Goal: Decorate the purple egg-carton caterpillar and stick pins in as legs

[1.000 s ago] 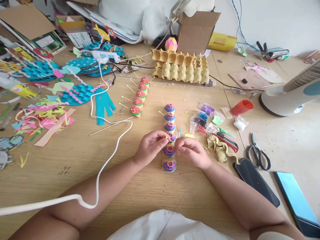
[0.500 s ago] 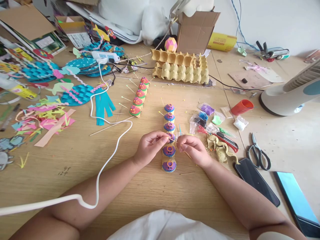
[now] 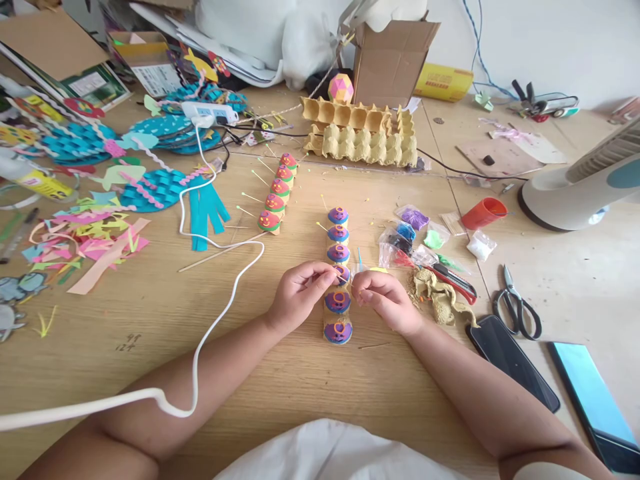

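My left hand [image 3: 303,293] pinches a toothpick [image 3: 341,277] between thumb and forefinger, its free end pointing right. Opposite it, my right hand [image 3: 385,300] is closed, thumb against fingers, close to that end; anything held there is too small to make out. Below both hands runs a strip of egg-carton cups [image 3: 338,303] topped with purple and blue clay, with small faces and orange loops. Thin yellow-tipped sticks poke out near its far end. Farther left stands a second strip [image 3: 277,193], red and green, with pale-tipped sticks along its side.
Bags of coloured clay [image 3: 405,233], a red cup [image 3: 484,213], a box cutter [image 3: 455,283], scissors [image 3: 515,307] and two phones lie right. A white cable [image 3: 220,313] crosses the left side near paper scraps [image 3: 90,233]. Egg cartons [image 3: 370,143] sit behind.
My right hand's fingers have shifted very slightly. The left hand keeps its pinch on the toothpick, and the strips stay put.
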Available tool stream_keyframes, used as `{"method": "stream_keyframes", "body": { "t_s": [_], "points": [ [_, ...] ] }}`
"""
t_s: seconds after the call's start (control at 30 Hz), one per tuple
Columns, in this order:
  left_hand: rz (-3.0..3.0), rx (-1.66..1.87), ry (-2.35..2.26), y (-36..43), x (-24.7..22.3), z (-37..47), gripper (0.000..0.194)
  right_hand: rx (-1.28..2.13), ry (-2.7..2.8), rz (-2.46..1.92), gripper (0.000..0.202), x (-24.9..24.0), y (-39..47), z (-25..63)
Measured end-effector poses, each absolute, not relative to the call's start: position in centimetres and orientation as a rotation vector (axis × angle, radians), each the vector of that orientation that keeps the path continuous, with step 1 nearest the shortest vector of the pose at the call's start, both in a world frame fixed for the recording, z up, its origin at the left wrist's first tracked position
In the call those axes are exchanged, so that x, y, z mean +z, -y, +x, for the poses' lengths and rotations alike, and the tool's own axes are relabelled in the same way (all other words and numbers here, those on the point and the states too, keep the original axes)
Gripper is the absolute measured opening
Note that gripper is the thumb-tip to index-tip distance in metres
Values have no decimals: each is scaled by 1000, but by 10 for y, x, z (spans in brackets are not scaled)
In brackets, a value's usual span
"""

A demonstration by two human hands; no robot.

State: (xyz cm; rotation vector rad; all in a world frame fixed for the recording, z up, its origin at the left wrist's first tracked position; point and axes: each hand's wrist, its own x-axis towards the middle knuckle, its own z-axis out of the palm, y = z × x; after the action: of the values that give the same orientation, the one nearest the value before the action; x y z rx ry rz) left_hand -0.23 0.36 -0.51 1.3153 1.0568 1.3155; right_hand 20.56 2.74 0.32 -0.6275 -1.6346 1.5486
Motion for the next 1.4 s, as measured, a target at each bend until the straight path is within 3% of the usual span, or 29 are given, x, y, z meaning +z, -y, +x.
{"method": "stream_keyframes", "body": {
  "t_s": [0.6,0.87,1.4],
  "points": [
    [1541,1414,-1171,-2,0,-2,11,1631,1557,-630,29,-2,-28,205],
    [1166,1307,-992,-4,-7,-2,27,1686,1450,-636,28,-7,-29,206],
    [1008,1221,-975,-8,-14,-3,33,1784,1254,-661,28,-7,-30,205]
  ]
}}
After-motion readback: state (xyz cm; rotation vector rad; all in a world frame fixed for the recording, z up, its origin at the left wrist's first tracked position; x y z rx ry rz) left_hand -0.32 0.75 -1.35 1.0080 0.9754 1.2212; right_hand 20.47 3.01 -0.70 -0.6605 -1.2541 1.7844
